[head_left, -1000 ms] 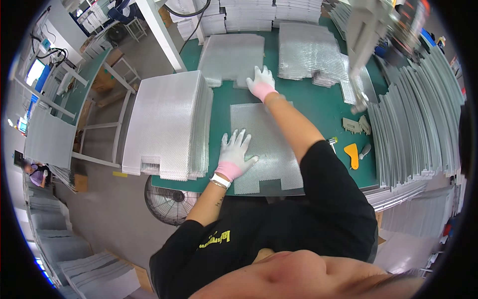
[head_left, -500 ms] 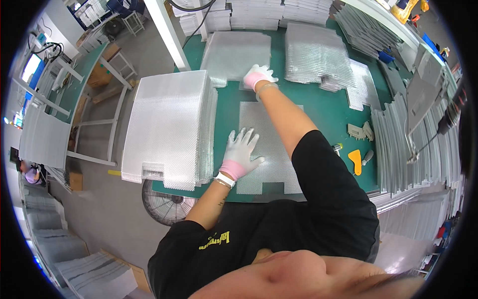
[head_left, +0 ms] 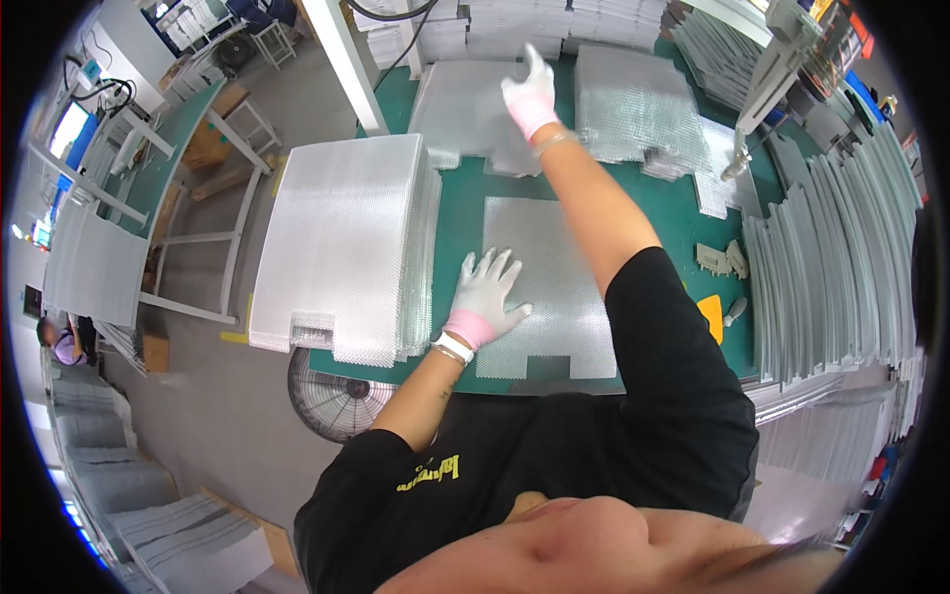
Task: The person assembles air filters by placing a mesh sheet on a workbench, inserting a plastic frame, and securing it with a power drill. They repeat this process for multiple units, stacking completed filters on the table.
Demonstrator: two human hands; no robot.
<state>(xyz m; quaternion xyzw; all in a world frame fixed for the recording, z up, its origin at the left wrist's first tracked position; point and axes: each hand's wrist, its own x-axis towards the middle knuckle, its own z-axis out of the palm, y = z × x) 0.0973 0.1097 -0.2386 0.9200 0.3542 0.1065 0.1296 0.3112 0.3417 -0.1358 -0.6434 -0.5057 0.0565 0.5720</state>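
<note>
My left hand [head_left: 484, 299], in a white glove with a pink cuff, lies with fingers spread on the left part of a silvery mesh sheet [head_left: 559, 287] with a notch in its near edge. My right hand [head_left: 531, 96], gloved the same way, is stretched to the far side, over the right edge of a stack of mesh sheets [head_left: 460, 104]. One of its fingers points away from me; the others are partly hidden. Nothing shows in its grasp. Below its wrist, a mesh sheet's notched near edge [head_left: 510, 158] sticks out from that stack.
A tall stack of mesh sheets [head_left: 336, 238] stands left, another stack [head_left: 633, 104] at far right. Upright sheets [head_left: 831, 257] line the green table's [head_left: 460, 213] right side. Near them lie a yellow scraper [head_left: 711, 315] and beige parts [head_left: 720, 259]. A grey metal arm [head_left: 777, 79] hangs upper right.
My right hand has moved farther away, its fingers going from spread to one pointing. My left hand has stayed on the sheet. The grey metal arm now appears farther left, over the table's far right.
</note>
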